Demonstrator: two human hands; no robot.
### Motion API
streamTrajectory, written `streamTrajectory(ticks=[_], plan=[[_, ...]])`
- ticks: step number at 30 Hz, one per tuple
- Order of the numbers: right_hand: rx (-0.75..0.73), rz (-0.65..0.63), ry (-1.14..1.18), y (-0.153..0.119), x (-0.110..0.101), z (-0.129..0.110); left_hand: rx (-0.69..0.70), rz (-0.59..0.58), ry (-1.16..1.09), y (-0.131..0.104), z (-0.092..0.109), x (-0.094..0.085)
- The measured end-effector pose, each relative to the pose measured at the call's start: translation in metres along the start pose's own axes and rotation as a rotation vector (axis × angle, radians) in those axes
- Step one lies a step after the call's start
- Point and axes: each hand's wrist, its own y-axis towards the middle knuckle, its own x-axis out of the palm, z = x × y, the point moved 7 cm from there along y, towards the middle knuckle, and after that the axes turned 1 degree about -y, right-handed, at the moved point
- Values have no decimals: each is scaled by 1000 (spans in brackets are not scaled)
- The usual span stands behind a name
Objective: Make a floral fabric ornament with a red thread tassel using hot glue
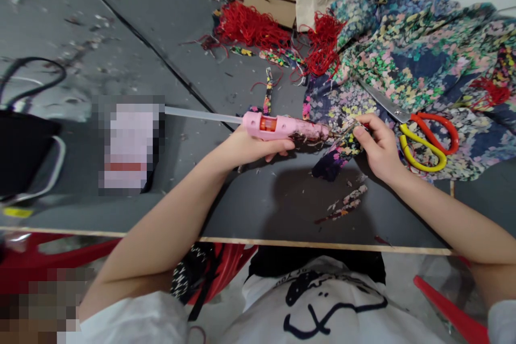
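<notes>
A pink glue gun point(278, 128) with a long clear glue stick point(201, 114) in its back end lies in my left hand point(258, 148), fingers wrapped round its handle. Its dirty nozzle points right, close to the fingertips of my right hand point(374, 142). Thumb and forefinger of that hand pinch an edge of the floral fabric point(419, 64), which spreads over the table's right side. Scissors point(427, 140) with one red and one yellow handle lie on the fabric just right of my right hand.
Red thread bundles point(253, 27), cardboard pieces point(274, 2) and fabric strips point(269, 88) lie at the back of the grey table point(181, 183). A phone-like object point(131, 145), partly pixelated, and a black bag point(26, 150) are at left. A black cable point(133, 29) crosses the tabletop.
</notes>
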Motion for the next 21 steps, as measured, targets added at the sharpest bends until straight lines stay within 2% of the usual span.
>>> streamTrajectory(ticks=[7, 16, 21], plan=[[-13, 19, -5, 0, -1, 0, 65, -29, -16, 1, 7, 4], [-48, 63, -5, -1, -5, -3, -27, 26, 15, 0, 2, 0], [-45, 86, -19, 0, -7, -2, -5, 13, 28, 0, 4, 2]])
